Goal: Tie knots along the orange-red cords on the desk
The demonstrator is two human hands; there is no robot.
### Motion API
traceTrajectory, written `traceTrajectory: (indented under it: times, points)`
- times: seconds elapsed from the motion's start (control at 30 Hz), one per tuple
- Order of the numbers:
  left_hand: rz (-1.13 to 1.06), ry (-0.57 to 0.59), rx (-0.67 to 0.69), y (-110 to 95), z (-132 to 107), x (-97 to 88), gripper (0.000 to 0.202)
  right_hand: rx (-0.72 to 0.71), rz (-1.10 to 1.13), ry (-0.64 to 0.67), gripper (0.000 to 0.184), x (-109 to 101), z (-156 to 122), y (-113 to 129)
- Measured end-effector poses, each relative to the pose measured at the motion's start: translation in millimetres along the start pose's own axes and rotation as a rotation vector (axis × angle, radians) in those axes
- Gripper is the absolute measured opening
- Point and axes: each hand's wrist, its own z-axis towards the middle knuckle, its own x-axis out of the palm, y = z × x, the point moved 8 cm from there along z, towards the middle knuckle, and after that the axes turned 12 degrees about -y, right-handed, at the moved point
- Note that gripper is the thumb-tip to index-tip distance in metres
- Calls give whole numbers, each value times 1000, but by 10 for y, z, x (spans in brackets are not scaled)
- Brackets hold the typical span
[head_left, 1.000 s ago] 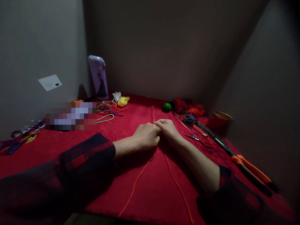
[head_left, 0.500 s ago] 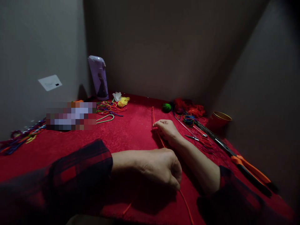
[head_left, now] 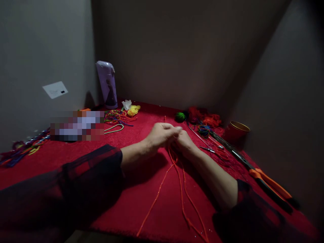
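Observation:
An orange-red cord (head_left: 180,182) runs from a point on the red cloth ahead of me, under my hands, and fans into several loose strands toward the front edge. My left hand (head_left: 162,134) is closed, its fingertips pinched together over the right hand's fingers on the cord. Beside it, my right hand (head_left: 186,143) is closed on the same cord from the right. The spot where the fingers meet is partly hidden, so the knot or loop there does not show clearly.
Long-handled orange and black pliers (head_left: 268,185), small scissors (head_left: 212,150) and a red cup (head_left: 238,130) lie to the right. A green yarn ball (head_left: 180,116) and red yarn (head_left: 210,118) are behind. Yellow yarn (head_left: 133,110) and a purple bottle (head_left: 107,84) stand back left.
My left hand has moved forward and up from the near strands to meet the right hand. More of the loose cord shows in front. The right hand stays nearly in place.

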Motion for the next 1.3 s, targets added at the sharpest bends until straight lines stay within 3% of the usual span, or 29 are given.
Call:
traceTrajectory:
  times: [0.03, 0.1, 0.17, 0.27, 0.37, 0.63, 0.8, 0.87, 0.97, 1.03, 1.13, 1.23, 1.3]
  points:
    - [-12, -175, 14, 25, 103, -163, 24, 29, 18, -7, 18, -2, -3, -19]
    - [16, -325, -25, 130, 220, -337, 13, 90, 29, -10, 14, 1, -18, -51]
    - [64, -246, -133, 286, 276, -320, 21, 113, 18, -13, 12, 0, -30, -51]
    - [85, 41, -225, 441, 254, -121, 19, 114, 25, -19, 11, -5, -31, -34]
    - [97, 93, -227, 462, 243, -74, 17, 104, 29, -18, 10, -6, -22, -35]
    - [188, -234, -142, 226, 382, -440, 12, 107, 45, -30, 11, -3, -27, -32]
    - [325, -449, 36, 105, 571, -840, 14, 114, 40, -37, 9, -18, -29, -42]
    - [435, -499, 85, 56, 627, -984, 13, 107, 54, -28, 10, -17, -22, -49]
    - [811, -571, 226, -112, 632, -1102, 6, 97, 74, -20, 11, -16, -15, -53]
    - [1076, -589, 310, -203, 593, -1085, 8, 95, 75, -25, 11, -20, -14, -50]
    - [1315, -528, 531, -305, 502, -878, 17, 94, 62, -25, 12, -19, -17, -44]
    - [1169, -417, 682, -327, 423, -644, 25, 86, 57, -22, 13, -16, -14, -40]
    - [948, -313, 616, -253, 439, -529, 27, 78, 46, -30, 11, -20, -9, -40]
